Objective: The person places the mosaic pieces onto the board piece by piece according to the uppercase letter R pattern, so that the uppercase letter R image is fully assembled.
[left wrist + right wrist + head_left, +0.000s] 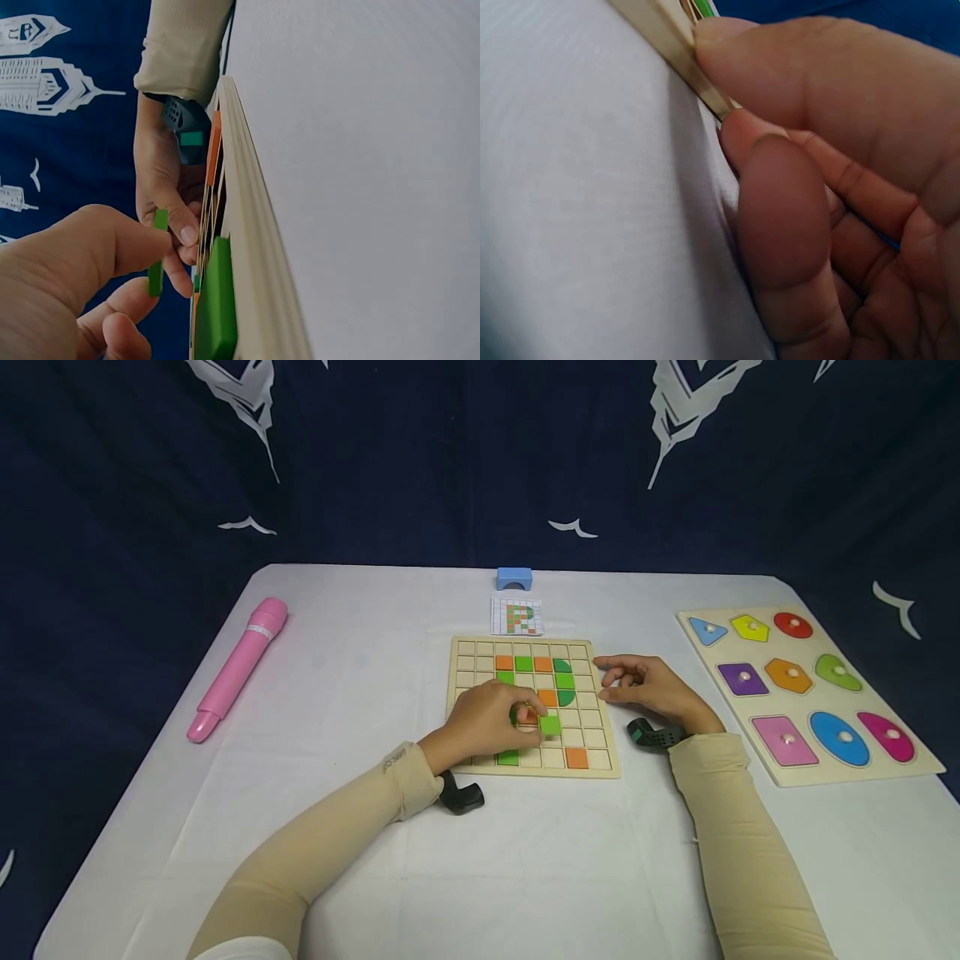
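Note:
My left hand [491,720] pinches a green square tile [551,726] between thumb and finger, held above the wooden grid board [611,760]. In the left wrist view the tile [155,277] stands edge-on, apart from the board. Orange, green and dark green pieces lie in the grid, among them an orange tile [577,758] near the front and a green tile [522,664] near the back. My left hand hides some cells. My right hand [648,685] rests at the board's right edge, with thumb and index fingertips touching it. The right wrist view shows the thumb [765,67] against that edge.
Behind the board lies a pattern card [517,617], with a blue arch block [513,579] beyond it. A shape puzzle with knobs [686,625] is at the right, a pink microphone-shaped toy [238,668] at the left. White cloth [337,635] covers the table.

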`<state>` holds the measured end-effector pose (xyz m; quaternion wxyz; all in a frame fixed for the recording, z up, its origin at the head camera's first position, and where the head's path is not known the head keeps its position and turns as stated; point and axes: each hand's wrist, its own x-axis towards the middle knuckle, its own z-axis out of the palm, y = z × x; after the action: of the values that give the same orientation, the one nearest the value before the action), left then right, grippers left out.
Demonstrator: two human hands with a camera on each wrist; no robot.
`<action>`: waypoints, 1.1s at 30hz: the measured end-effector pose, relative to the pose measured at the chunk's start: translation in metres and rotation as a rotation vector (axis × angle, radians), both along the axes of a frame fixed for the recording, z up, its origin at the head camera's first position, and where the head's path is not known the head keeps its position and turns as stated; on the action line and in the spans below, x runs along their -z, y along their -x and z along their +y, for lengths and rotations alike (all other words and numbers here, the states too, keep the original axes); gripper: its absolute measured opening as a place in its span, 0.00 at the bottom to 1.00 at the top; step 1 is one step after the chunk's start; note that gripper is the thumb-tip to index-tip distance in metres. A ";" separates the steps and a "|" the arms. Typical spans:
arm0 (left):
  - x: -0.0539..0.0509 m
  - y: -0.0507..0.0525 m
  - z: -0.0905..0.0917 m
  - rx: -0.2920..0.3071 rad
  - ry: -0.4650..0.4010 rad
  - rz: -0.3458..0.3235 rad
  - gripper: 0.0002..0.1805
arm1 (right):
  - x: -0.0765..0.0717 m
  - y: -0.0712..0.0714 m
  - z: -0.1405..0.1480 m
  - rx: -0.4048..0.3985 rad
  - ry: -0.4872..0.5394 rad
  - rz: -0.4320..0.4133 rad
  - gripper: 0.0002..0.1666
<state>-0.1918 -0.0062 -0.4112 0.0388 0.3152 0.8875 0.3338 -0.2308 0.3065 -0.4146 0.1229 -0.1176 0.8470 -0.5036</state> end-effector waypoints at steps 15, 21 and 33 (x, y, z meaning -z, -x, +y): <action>0.004 -0.001 0.006 0.023 0.082 0.019 0.09 | 0.001 0.000 0.000 0.005 -0.007 0.006 0.36; 0.005 -0.001 0.007 0.031 0.083 0.023 0.09 | 0.001 0.000 0.001 0.007 -0.011 -0.007 0.36; 0.002 -0.003 0.005 0.040 0.074 0.015 0.10 | 0.001 0.000 0.001 0.004 -0.005 -0.004 0.36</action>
<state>-0.1891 -0.0013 -0.4134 0.0505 0.3339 0.8930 0.2976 -0.2310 0.3070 -0.4155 0.1240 -0.1144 0.8484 -0.5018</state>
